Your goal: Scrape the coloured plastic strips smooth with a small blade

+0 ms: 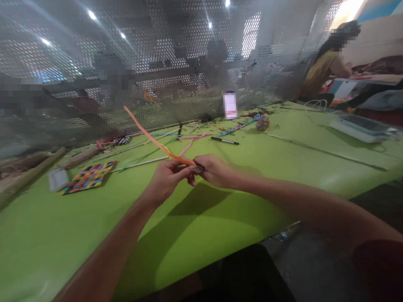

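Observation:
A long, narrow orange strip (145, 133) rises to the upper left from between my two hands, above the green table (201, 247). My left hand (166, 178) pinches the strip near its lower end with thumb and fingers. Right beside it, my right hand (215, 170) is closed at that same end, its fingers curled and touching my left fingertips. Something small and dark shows at the meeting point; I cannot make it out. Close behind the hands lie a yellow strip (166, 147) and a pink strip (188, 144).
A woven multicoloured square (91, 177) and a small white object (58, 179) lie left. Beyond are a black pen (225, 140), a phone (230, 105) against the perforated screen (176, 79), and thin sticks (327, 151). A lidded container (362, 129) and a person (327, 63) are right.

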Demonstrator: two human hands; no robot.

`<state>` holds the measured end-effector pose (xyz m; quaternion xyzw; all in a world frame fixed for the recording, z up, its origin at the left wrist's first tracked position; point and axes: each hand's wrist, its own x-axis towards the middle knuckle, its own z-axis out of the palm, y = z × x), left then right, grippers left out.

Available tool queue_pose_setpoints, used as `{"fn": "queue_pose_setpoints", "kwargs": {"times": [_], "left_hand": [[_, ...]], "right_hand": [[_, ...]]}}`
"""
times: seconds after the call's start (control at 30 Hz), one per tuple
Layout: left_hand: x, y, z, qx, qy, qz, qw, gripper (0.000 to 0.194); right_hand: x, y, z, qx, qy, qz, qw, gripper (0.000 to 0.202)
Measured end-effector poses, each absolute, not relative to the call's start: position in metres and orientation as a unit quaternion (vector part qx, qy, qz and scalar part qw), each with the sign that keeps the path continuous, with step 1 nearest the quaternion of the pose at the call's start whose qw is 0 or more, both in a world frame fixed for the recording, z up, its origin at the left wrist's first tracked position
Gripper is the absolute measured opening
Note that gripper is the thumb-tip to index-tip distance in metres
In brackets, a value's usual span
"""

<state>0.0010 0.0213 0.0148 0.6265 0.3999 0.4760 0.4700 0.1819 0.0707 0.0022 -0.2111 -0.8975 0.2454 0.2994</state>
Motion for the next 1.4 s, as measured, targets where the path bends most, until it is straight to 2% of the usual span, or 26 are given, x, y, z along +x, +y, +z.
{"fn": "queue_pose_setpoints", "kwargs": {"times": [0.4,0.93,1.4], "left_hand": [[-0.0011,0.0220,0.0129,0.631,0.391,0.475,0.474,0.009],[-0.0038,0.0241,0.0118,0.644,0.386,0.462,0.472,0.013],[-0.0056,0.0244,0.0129,0.648,0.381,0.457,0.475,0.006]], "right_hand": [[0.1828,0.0722,0.0000,-0.194,-0.899,0.263,0.292,0.027],[0.1825,0.0729,-0.0021,-0.190,-0.899,0.264,0.292,0.027],[0.1813,0.0727,-0.0029,-0.211,-0.901,0.251,0.284,0.022]]}}
